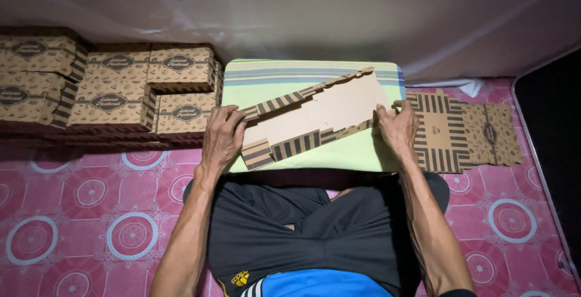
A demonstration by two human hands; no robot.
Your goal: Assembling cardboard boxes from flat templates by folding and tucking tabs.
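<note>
Left hand (223,137) and right hand (396,129) both grip opposite ends of a flat brown cardboard box blank (318,115), on a green striped board (272,82). Folded boxes (115,85) stacked left; flat blanks (463,130) lie right on pink mat (91,212).

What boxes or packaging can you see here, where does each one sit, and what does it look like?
Folded boxes: stacked at the left on the pink patterned mat; brown card, dark oval labels, striped edges.
Half-folded box blank: on the green striped board, held by the left hand and right hand; plain tan inside, striped flaps.
Flat blanks: right of the board; brown, dark stripes.
</note>
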